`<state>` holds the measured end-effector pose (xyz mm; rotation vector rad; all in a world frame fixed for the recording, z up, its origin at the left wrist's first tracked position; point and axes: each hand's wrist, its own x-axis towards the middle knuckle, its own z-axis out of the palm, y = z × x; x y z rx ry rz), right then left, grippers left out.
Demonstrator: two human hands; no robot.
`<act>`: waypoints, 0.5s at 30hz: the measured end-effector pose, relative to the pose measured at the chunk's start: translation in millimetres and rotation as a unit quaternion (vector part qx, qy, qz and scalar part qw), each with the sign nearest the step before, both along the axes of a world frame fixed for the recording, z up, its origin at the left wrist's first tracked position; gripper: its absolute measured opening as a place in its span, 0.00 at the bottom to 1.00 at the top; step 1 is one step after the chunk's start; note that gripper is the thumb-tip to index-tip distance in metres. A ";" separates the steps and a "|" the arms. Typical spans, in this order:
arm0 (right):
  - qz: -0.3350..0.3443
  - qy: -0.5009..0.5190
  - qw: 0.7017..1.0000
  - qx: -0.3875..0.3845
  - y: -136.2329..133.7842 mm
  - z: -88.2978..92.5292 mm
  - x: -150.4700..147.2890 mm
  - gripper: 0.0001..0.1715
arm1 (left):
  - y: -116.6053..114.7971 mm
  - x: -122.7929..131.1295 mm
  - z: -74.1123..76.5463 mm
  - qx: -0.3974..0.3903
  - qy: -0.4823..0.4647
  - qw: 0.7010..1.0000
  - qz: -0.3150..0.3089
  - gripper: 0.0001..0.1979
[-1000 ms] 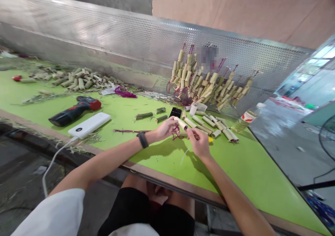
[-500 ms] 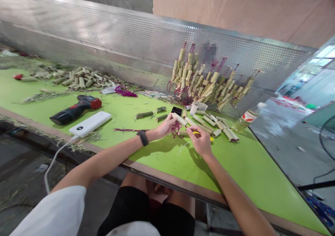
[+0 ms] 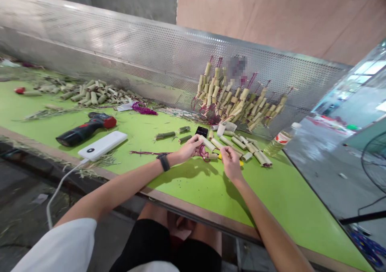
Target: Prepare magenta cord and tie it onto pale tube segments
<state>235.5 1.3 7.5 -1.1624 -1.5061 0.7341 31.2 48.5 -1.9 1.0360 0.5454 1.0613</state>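
Observation:
My left hand is closed on the upper left end of a pale bamboo tube. Dark red cord hangs in loops below that tube. To its right, my right hand has its fingertips pinched together; whatever they hold is too small to make out. Cut bamboo pieces lie just beyond both hands, and something yellow shows partly behind my right hand. A black phone lies behind my left hand.
A drill and a white power bank with a cable lie at left. Strung bamboo bundles lean on the perforated metal panel. A bottle stands at the right edge. A bamboo pile is at back left.
My right hand has moved slightly right, away from the tube in my left hand. The thin white strand seen below the hands is no longer visible there. The view has shifted slightly.

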 end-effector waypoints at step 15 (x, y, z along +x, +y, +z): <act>0.029 0.092 0.992 -0.079 10.1 -0.1 6.4 0.31 | 0.8 -3.5 -0.6 0.021 -0.003 0.999 -0.046 0.14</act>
